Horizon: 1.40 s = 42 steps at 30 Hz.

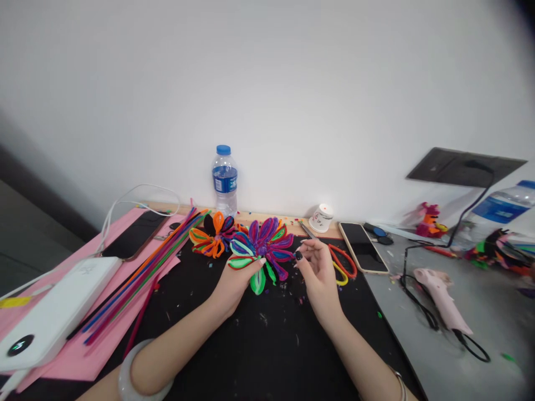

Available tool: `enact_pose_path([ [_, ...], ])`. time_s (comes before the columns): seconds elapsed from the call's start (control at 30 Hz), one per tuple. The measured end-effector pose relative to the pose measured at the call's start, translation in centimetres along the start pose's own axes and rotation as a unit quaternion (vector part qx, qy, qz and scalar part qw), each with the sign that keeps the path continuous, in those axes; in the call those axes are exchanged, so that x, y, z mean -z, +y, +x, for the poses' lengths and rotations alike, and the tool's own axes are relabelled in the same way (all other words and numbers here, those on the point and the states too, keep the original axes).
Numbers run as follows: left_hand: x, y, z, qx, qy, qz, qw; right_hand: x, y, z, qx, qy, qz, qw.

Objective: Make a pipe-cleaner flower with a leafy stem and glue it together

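Note:
My left hand [236, 281] is closed on a flower made of fuzzy pipe cleaners [264, 245], with purple, blue, green and red looped petals. Its thumb presses on the lower left petals. Just right of the flower is my right hand [320, 273], its fingers loosely bent and a little apart, with nothing visible in them. A second pipe cleaner flower [217, 236], orange and dark, lies behind my left hand. Scissors [345, 264] with red and yellow handles lie just beyond my right hand, partly hidden by it.
Loose pipe cleaners [142, 273] lie on pink paper [90, 356] at left, near a white power bank [62, 312] and a dark phone [136, 234]. A water bottle [224, 184] and paper cup [321, 218] stand at the wall. At right are another phone [363, 248] and a pink glue gun [445, 301].

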<state>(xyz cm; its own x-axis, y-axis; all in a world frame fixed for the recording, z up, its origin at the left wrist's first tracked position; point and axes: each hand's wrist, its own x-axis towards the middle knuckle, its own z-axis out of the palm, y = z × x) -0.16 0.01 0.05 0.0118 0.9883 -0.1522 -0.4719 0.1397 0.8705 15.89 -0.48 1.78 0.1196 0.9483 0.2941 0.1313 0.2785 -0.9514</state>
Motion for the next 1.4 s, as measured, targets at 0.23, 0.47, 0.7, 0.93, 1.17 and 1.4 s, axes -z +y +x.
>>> enact_pose_path([
  [0.23,-0.5,0.5,-0.4,0.006,-0.025,-0.028,0.999,-1.2,0.5,-0.5,-0.182,-0.181,0.079,0.963],
  [0.47,-0.4,0.6,-0.7,0.002,-0.074,0.001,0.997,-1.2,0.9,-0.3,-0.221,-0.158,0.091,0.958],
  [0.7,-0.3,1.0,-0.8,0.017,-0.107,-0.038,0.993,-0.3,0.6,0.5,-0.19,-0.078,0.019,0.978],
  [0.93,0.0,1.4,-0.7,0.072,-0.094,-0.055,0.991,0.4,1.3,0.8,-0.121,-0.045,-0.042,0.991],
  [1.17,-0.2,0.8,-0.6,0.059,-0.083,0.041,0.994,0.2,1.4,0.6,-0.065,-0.017,-0.164,0.984],
  [1.4,-0.1,0.1,-0.4,0.006,-0.048,0.079,0.996,-0.4,0.7,-0.3,0.033,-0.013,-0.284,0.958],
])
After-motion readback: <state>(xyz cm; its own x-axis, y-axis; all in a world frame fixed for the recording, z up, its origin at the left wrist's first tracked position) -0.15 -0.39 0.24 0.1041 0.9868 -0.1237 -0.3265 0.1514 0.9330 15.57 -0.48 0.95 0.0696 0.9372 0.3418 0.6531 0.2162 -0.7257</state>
